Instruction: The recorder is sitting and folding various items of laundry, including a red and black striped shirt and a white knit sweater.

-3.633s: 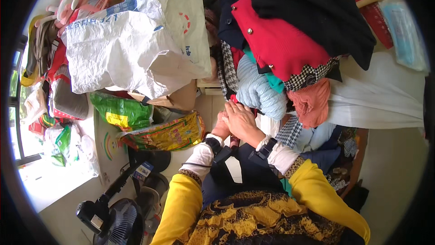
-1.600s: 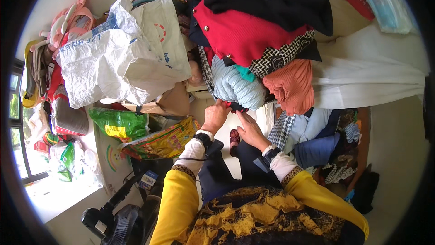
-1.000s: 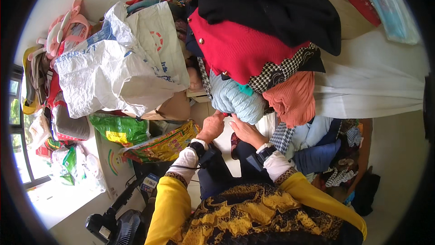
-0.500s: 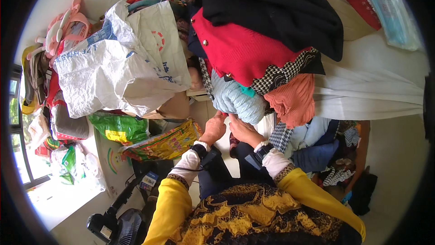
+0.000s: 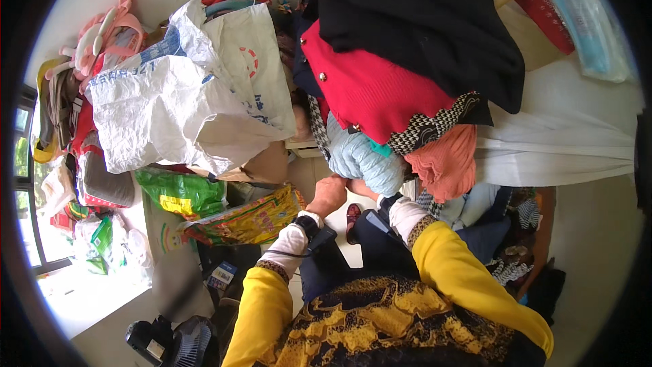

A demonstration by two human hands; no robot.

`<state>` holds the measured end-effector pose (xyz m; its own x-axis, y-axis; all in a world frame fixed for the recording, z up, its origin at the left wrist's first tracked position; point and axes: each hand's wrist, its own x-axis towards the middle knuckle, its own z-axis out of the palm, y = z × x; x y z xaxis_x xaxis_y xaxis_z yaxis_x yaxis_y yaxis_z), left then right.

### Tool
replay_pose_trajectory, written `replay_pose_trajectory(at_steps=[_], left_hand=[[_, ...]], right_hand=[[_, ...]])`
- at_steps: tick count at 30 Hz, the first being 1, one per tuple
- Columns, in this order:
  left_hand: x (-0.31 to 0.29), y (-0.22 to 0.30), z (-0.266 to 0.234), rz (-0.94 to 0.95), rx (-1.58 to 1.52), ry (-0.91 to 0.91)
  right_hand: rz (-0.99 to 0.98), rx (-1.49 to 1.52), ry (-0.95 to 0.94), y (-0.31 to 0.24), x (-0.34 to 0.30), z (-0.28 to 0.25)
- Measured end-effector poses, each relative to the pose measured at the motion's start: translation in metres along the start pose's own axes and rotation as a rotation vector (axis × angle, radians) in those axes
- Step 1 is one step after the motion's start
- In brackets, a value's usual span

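At the lower edge of a pale-blue puckered-fabric garment [image 5: 363, 160] beneath a red ribbed-knit cardigan [image 5: 380, 82], the curled left hand [image 5: 327, 195] and half-hidden right hand [image 5: 365, 188], their grasp indeterminable, are best kept close, cloth unstrained.

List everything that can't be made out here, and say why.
In the head view:
Right hand: fingers hidden by the bulky pale blue fabric garment.
Left hand: fingertips curled out of sight, so any grip is unclear.
Black round-caged fan: cut off by the lower edge.
Smooth grey patch above it: too blurred to identify.
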<state>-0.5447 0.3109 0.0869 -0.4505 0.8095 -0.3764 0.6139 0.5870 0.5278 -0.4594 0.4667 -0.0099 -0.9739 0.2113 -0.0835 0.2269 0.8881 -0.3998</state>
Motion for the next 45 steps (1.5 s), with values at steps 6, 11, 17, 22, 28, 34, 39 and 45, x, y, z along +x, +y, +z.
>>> replay_pose_trajectory(at_steps=[6,11,17,22,28,34,39,45], left_hand=[[-0.006,-0.003,-0.003,0.006,-0.019,0.043],[-0.021,0.0,0.003,0.028,-0.037,0.06],[-0.017,0.008,-0.006,-0.032,-0.066,0.063],[-0.014,0.002,0.007,-0.042,-0.043,0.054],[-0.012,0.007,-0.012,0.026,0.064,0.034],[-0.009,0.015,-0.021,0.016,0.148,-0.068],[-0.014,0.024,-0.007,0.029,0.051,-0.039],[-0.063,0.02,-0.018,0.039,-0.027,0.001]], right_hand=[[-0.075,-0.041,-0.371,-0.018,0.004,-0.05],[0.014,0.169,-0.324,-0.06,-0.035,-0.108],[0.145,0.208,-0.134,-0.119,-0.029,-0.143],[0.126,0.16,-0.207,-0.107,-0.013,-0.123],[-0.017,0.145,-0.057,-0.064,-0.01,-0.07],[-0.143,0.015,0.311,-0.044,-0.003,-0.047],[0.028,-0.118,-0.054,-0.028,-0.005,-0.056],[0.154,0.232,-0.207,-0.111,-0.034,-0.138]])
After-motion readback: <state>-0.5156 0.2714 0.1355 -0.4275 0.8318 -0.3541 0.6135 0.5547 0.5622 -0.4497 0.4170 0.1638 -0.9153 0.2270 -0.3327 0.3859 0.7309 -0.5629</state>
